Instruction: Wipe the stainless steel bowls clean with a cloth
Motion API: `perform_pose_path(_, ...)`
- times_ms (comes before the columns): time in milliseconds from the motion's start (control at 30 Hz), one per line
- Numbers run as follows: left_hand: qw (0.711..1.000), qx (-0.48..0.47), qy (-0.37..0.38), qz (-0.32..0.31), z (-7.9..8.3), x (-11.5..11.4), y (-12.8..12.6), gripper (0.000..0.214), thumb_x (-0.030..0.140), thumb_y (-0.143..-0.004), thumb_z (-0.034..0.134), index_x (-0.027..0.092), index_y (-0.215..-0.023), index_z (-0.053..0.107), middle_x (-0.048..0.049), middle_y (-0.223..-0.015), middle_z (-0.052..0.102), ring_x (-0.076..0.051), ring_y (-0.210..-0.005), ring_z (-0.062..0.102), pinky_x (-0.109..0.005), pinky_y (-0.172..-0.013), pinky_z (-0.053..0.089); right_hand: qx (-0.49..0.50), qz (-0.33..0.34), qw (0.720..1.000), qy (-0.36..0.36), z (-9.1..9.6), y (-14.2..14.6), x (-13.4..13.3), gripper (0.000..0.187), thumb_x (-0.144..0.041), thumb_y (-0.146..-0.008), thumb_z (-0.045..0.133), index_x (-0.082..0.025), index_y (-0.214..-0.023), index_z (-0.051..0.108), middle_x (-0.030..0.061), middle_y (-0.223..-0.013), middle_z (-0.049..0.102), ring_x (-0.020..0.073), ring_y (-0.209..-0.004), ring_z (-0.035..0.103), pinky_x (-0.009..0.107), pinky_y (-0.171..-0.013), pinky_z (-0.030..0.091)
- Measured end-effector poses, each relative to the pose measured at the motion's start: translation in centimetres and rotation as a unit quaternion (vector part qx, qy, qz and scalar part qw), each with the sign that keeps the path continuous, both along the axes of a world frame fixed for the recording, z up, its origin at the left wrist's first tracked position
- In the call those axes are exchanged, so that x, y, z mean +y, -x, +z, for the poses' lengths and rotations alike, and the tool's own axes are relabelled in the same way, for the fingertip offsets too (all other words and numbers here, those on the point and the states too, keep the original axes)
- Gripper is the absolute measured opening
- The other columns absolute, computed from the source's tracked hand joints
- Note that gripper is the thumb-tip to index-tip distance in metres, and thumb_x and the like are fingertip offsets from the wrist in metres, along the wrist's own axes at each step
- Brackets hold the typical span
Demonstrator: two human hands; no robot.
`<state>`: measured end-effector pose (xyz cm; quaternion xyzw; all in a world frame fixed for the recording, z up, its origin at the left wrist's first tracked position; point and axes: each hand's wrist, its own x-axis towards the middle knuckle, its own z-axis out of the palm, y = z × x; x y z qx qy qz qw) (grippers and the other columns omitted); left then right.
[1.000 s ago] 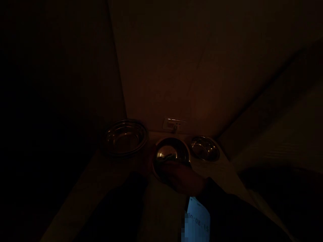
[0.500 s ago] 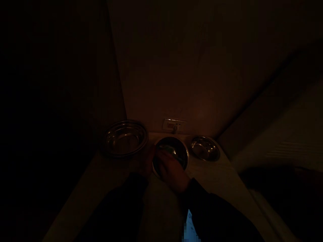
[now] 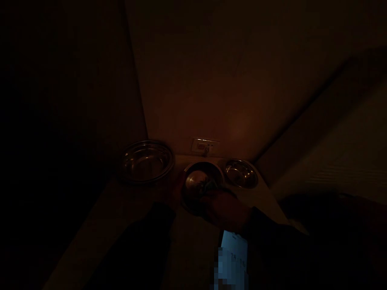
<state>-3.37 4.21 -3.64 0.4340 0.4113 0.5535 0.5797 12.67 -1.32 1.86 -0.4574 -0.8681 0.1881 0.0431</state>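
The scene is very dark. A steel bowl (image 3: 199, 181) sits in the middle of a pale counter (image 3: 121, 217). My left hand (image 3: 172, 192) rests against the bowl's left rim; its fingers are too dark to read. My right hand (image 3: 225, 207) is closed at the bowl's near right rim, around something thin (image 3: 208, 186) that reaches into the bowl; I cannot make out what it is. Both arms wear dark sleeves.
A larger steel bowl (image 3: 146, 161) stands at the left and a smaller one (image 3: 240, 173) at the right. A wall socket (image 3: 204, 146) sits behind them in the corner. A lit phone screen (image 3: 234, 255) lies near the front edge.
My right hand has pulled back from over the bowl to its near right rim, uncovering more of the phone screen. The left hand has stayed at the left rim.
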Motion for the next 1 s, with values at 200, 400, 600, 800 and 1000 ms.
perform_pose_path(200,0.998,0.039,-0.004,0.045,-0.4,0.2,0.1,0.042,0.046,-0.082,0.046,0.017,-0.104,0.067,-0.0059,-0.109,0.069,-0.022,-0.105,0.062,-0.034,-0.094,0.046,0.096,-0.094,0.99,-0.044,-2.7,5.0,-0.6,0.041,-0.018,-0.093,0.031,-0.012,-0.132,0.044,0.0133,-0.131,0.052,0.0173,-0.12,0.049,0.031,-0.101,0.04)
perform_pose_path(400,0.995,0.057,0.028,0.071,-0.3,0.2,0.3,0.036,0.042,-0.081,0.05,0.015,-0.097,0.067,-0.0085,-0.106,0.07,-0.024,-0.104,0.061,-0.035,-0.094,0.045,0.1,-0.08,0.989,-0.075,-3.2,5.3,-1.0,0.042,-0.021,-0.093,0.032,-0.011,-0.133,0.043,0.0138,-0.13,0.054,0.0191,-0.121,0.049,0.033,-0.102,0.039)
perform_pose_path(600,0.999,0.029,0.005,0.018,-1.0,0.3,0.3,0.041,0.049,-0.082,0.051,0.016,-0.1,0.067,-0.0078,-0.107,0.069,-0.025,-0.104,0.061,-0.035,-0.094,0.044,0.024,0.014,0.997,-0.067,-1.7,0.1,-0.9,0.037,-0.019,-0.082,0.048,-0.012,-0.117,0.058,0.0149,-0.117,0.062,0.0272,-0.111,0.055,0.045,-0.101,0.037)
perform_pose_path(800,1.0,0.018,0.0,0.011,-0.5,0.0,0.0,0.047,0.053,-0.081,0.05,0.016,-0.104,0.068,-0.0079,-0.107,0.07,-0.025,-0.104,0.062,-0.034,-0.091,0.047,0.011,0.018,0.998,-0.064,-1.7,-0.1,-0.9,0.038,-0.016,-0.082,0.045,-0.01,-0.118,0.056,0.0156,-0.118,0.061,0.0267,-0.112,0.054,0.042,-0.099,0.041)
perform_pose_path(1000,0.999,0.03,0.008,0.029,-0.5,-0.1,0.2,0.049,0.054,-0.08,0.05,0.015,-0.106,0.067,-0.0078,-0.112,0.068,-0.024,-0.107,0.061,-0.034,-0.096,0.044,0.045,-0.008,0.996,-0.074,-2.9,3.1,-1.6,0.044,-0.017,-0.091,0.033,-0.007,-0.134,0.04,0.0166,-0.133,0.051,0.0206,-0.123,0.047,0.035,-0.101,0.041)
